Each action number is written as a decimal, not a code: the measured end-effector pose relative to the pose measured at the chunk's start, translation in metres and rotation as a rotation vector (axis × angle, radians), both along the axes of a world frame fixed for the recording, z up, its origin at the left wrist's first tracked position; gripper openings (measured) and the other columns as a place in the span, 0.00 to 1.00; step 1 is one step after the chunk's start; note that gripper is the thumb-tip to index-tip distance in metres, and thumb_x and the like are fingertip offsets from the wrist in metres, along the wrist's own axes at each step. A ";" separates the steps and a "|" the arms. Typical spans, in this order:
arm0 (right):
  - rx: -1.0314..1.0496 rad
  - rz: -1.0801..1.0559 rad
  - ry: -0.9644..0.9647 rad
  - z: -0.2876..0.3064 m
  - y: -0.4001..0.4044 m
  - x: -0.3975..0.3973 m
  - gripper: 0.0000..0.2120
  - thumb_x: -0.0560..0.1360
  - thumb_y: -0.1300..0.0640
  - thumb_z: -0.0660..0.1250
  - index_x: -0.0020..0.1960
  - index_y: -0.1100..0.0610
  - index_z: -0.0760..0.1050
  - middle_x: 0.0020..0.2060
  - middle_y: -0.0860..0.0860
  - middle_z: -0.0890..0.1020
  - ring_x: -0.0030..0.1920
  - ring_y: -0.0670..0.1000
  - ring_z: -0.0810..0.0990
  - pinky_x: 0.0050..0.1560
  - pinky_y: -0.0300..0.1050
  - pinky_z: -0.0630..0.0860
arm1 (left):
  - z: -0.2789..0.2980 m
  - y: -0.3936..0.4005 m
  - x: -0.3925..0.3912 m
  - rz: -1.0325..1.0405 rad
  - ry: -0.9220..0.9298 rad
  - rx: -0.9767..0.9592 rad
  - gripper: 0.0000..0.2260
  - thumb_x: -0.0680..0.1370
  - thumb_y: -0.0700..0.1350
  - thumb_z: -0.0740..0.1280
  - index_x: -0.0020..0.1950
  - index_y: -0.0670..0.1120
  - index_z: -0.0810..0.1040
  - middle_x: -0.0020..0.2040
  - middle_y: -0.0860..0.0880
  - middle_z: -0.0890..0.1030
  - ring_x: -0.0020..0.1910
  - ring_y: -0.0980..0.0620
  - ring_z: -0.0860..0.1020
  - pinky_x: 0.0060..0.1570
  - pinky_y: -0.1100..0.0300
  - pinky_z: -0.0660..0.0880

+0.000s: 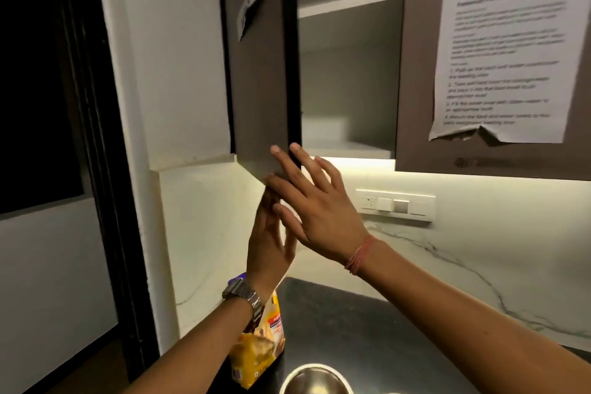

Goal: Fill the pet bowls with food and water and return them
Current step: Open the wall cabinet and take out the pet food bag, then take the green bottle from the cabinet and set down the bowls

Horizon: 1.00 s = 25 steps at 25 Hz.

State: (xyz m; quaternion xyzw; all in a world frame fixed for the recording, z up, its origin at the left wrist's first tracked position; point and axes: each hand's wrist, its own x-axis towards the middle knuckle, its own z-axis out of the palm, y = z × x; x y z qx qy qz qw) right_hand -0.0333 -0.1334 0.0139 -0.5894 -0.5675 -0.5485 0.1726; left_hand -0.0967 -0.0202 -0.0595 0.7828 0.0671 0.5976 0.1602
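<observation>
Brown cabinet door (259, 73) is standing ajar; both hands, left hand (270, 246) and right hand (319, 214), are pressing flat-fingered at its lower corner, gripping nothing, above the yellow food bag (259, 352).

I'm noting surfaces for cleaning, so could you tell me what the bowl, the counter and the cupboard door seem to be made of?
The bowl looks like brushed metal, probably steel: grey sheen with a bright rim.

The counter looks like dark polished stone or a laminate copy: smooth, faintly reflective.

The cupboard door looks like matte brown laminated board: flat, even colour, no grain visible.
</observation>
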 end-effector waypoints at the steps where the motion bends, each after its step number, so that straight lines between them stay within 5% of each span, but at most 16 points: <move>1: 0.019 -0.085 0.022 -0.005 -0.005 0.017 0.20 0.81 0.45 0.54 0.69 0.50 0.71 0.78 0.52 0.56 0.79 0.54 0.48 0.76 0.53 0.49 | 0.002 -0.002 0.013 0.040 0.073 0.077 0.34 0.75 0.44 0.69 0.77 0.52 0.55 0.78 0.49 0.57 0.70 0.48 0.70 0.56 0.54 0.79; 5: 0.026 -0.384 0.082 -0.019 -0.036 0.093 0.26 0.79 0.44 0.58 0.75 0.49 0.63 0.79 0.53 0.53 0.79 0.56 0.48 0.76 0.57 0.46 | 0.014 -0.012 0.080 0.097 0.273 0.274 0.41 0.73 0.41 0.70 0.78 0.52 0.49 0.79 0.49 0.47 0.72 0.44 0.68 0.54 0.55 0.79; 11: -0.061 -0.629 0.099 -0.032 -0.050 0.159 0.33 0.79 0.41 0.57 0.79 0.51 0.52 0.79 0.54 0.52 0.78 0.57 0.51 0.76 0.61 0.51 | 0.018 -0.009 0.155 0.221 0.342 0.375 0.44 0.69 0.43 0.74 0.78 0.49 0.53 0.79 0.42 0.55 0.76 0.39 0.57 0.64 0.42 0.71; 22: -0.071 -0.734 0.296 -0.039 -0.026 0.221 0.37 0.78 0.46 0.61 0.80 0.52 0.46 0.79 0.54 0.46 0.79 0.56 0.45 0.76 0.57 0.46 | 0.019 0.018 0.231 0.188 0.406 0.440 0.48 0.69 0.35 0.71 0.79 0.52 0.43 0.80 0.44 0.44 0.78 0.40 0.48 0.65 0.43 0.70; 25: -0.069 -0.644 0.260 -0.060 -0.025 0.224 0.32 0.79 0.45 0.59 0.78 0.53 0.54 0.78 0.55 0.56 0.78 0.57 0.54 0.74 0.57 0.53 | 0.014 0.020 0.240 0.165 0.362 0.433 0.46 0.69 0.35 0.71 0.79 0.51 0.48 0.79 0.43 0.48 0.77 0.38 0.51 0.62 0.42 0.73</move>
